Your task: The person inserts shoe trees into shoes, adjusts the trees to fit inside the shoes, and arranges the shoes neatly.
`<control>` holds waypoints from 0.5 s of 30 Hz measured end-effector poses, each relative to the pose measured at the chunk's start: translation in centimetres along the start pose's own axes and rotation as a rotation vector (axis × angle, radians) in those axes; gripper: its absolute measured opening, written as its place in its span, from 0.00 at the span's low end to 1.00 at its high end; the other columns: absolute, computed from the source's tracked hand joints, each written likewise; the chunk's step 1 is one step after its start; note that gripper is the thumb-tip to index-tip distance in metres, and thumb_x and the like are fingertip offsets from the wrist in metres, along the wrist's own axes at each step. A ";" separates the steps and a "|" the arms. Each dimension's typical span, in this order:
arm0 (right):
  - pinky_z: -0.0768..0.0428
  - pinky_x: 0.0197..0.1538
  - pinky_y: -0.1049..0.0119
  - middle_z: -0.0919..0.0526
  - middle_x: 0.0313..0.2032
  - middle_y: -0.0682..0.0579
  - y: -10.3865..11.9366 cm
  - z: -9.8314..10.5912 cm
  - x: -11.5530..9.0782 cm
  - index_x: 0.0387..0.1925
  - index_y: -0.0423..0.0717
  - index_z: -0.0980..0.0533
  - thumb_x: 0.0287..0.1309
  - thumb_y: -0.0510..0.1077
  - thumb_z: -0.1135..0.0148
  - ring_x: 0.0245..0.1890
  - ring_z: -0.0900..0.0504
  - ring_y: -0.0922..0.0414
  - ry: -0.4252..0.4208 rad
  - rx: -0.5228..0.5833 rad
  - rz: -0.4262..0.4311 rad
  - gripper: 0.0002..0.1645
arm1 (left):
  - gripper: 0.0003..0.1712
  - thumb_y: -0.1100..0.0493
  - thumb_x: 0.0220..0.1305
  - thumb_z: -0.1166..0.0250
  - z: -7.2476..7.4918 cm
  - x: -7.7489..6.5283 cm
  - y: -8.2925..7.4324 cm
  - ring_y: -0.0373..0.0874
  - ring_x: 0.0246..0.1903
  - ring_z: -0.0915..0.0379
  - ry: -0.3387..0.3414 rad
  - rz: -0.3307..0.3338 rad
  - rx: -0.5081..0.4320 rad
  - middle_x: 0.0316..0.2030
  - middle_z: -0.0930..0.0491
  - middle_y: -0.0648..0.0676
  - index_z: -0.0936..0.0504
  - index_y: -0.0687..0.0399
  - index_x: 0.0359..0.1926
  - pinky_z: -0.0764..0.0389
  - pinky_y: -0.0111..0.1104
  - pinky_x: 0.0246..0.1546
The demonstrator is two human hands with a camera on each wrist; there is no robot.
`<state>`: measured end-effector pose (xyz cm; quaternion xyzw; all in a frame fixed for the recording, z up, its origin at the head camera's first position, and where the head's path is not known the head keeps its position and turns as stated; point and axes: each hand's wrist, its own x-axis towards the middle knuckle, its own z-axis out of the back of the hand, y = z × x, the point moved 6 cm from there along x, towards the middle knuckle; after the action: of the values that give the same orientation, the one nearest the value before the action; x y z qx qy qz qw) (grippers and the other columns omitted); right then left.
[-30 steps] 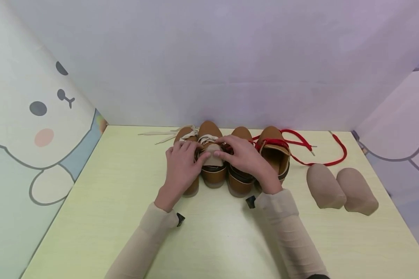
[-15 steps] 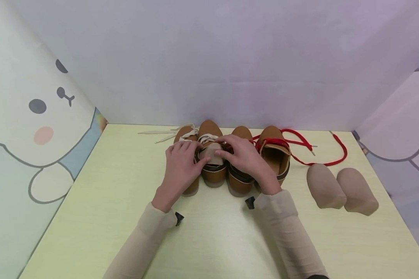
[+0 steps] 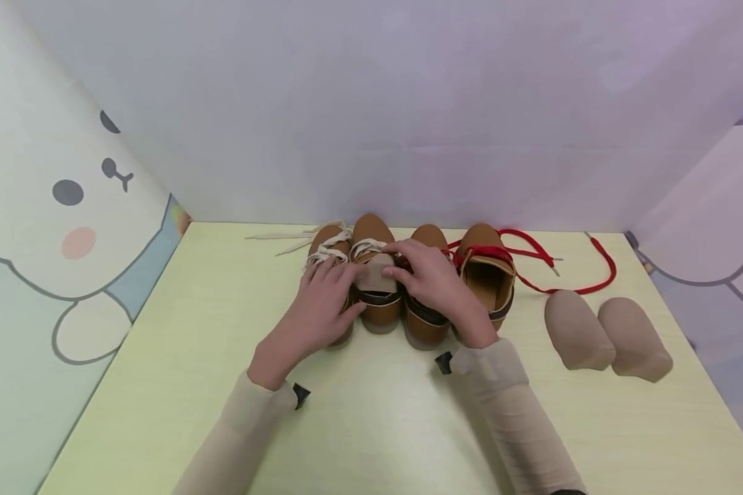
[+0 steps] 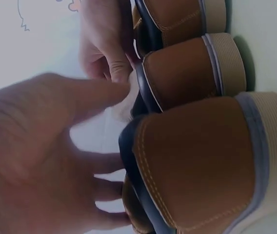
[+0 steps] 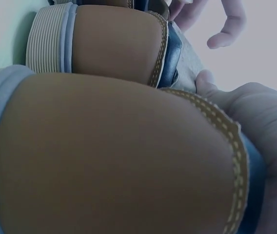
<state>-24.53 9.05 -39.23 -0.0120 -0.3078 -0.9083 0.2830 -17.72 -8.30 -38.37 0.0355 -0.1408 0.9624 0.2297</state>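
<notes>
Several brown shoes stand in a row, toes toward the wall. In the second from left, a white-laced shoe, a beige shoe insert sits in the opening. My right hand reaches over the neighbouring red-laced shoe. Its thumb lies against the insert, with the forefinger bent near the laces, so it appears to hold the insert at its right side. My left hand is spread over the leftmost shoe, fingers loose, thumb beside the second shoe's heel.
Two more beige shoe inserts lie at the right of the pale table. Loose red laces trail from the rightmost shoe. White lace ends stretch left. A printed cloth wall rises directly behind the toes.
My left hand has drawn back from the insert, down and to the left, and its thumb has come off it. The right hand has stayed in nearly the same place.
</notes>
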 end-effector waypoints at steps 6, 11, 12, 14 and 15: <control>0.16 0.50 0.54 0.16 0.57 0.49 0.3 0.0 0.0 0.64 0.50 0.22 0.69 0.51 0.33 0.44 0.15 0.51 -0.004 -0.021 -0.017 0.25 | 0.25 0.50 0.70 0.32 -0.6 -0.6 0.0 0.74 0.77 0.47 0.005 -0.110 0.081 0.72 0.33 0.68 0.23 0.38 0.67 0.43 0.70 0.73; 0.16 0.49 0.54 0.17 0.57 0.48 0.4 -0.1 -0.1 0.64 0.49 0.22 0.69 0.50 0.34 0.43 0.16 0.51 -0.018 -0.029 -0.015 0.25 | 0.22 0.55 0.69 0.32 -0.7 -0.9 0.1 0.75 0.76 0.46 -0.035 -0.132 0.052 0.71 0.32 0.67 0.19 0.36 0.62 0.43 0.70 0.72; 0.16 0.49 0.54 0.17 0.57 0.47 0.4 -0.1 -0.1 0.64 0.49 0.22 0.70 0.50 0.34 0.43 0.16 0.51 -0.021 -0.032 -0.013 0.25 | 0.21 0.56 0.69 0.32 -0.6 -0.9 0.2 0.75 0.76 0.46 -0.039 -0.133 0.046 0.71 0.31 0.67 0.19 0.36 0.61 0.42 0.70 0.72; 0.16 0.48 0.54 0.17 0.57 0.47 0.4 -0.2 -0.1 0.64 0.49 0.22 0.70 0.50 0.34 0.43 0.16 0.50 -0.030 -0.039 -0.010 0.25 | 0.21 0.57 0.69 0.33 -0.6 -1.0 0.2 0.74 0.77 0.46 -0.037 -0.133 0.038 0.71 0.32 0.67 0.18 0.36 0.61 0.42 0.70 0.72; 0.16 0.49 0.54 0.17 0.57 0.47 0.4 -0.2 -0.1 0.64 0.49 0.22 0.70 0.50 0.34 0.43 0.16 0.50 -0.033 -0.042 -0.012 0.24 | 0.21 0.57 0.69 0.33 -0.6 -1.0 0.2 0.74 0.77 0.47 -0.036 -0.134 0.033 0.72 0.32 0.67 0.18 0.36 0.61 0.42 0.70 0.72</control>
<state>-24.18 8.73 -39.14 -0.0310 -0.2932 -0.9160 0.2722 -16.90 -8.72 -39.07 0.0657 -0.1262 0.9463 0.2903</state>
